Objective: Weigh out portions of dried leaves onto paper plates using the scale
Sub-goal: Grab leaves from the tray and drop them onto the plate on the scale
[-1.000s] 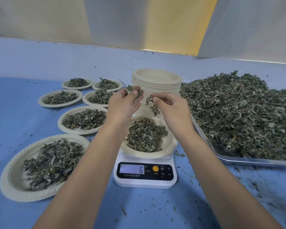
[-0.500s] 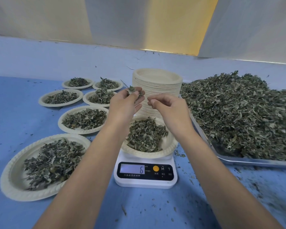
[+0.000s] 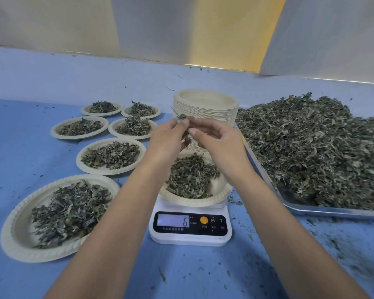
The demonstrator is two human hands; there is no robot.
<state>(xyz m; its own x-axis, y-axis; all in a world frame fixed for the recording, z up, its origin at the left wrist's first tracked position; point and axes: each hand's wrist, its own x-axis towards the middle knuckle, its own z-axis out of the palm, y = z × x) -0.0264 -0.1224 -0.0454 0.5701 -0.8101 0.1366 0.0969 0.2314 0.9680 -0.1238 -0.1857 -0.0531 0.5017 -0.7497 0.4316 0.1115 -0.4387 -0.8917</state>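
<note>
Where the blue table (image 3: 20,137) spreads under everything, its biggest load is the metal tray (image 3: 311,209) at three o'clock from the scale, heaped with loose dried leaves (image 3: 322,147). Six filled paper plates (image 3: 13,240) run from eight o'clock out to eleven, the nearest one the largest in view. At twelve o'clock stands a tall stack of empty plates (image 3: 205,104), just beside the tray's far corner. The white scale (image 3: 190,238) sits at the centre, its display reading 6, and carries one plate (image 3: 203,201) with a mound of leaves. Above that plate's far edge both hands meet. The left hand (image 3: 166,141) has its fingers curled in, pinching a small tuft of leaves (image 3: 183,116). The right hand (image 3: 218,141) has thumb and bent fingers drawn to the same tuft from three o'clock; whether they grip it cannot be told. Leaf crumbs (image 3: 235,202) dot the table at five o'clock.
</note>
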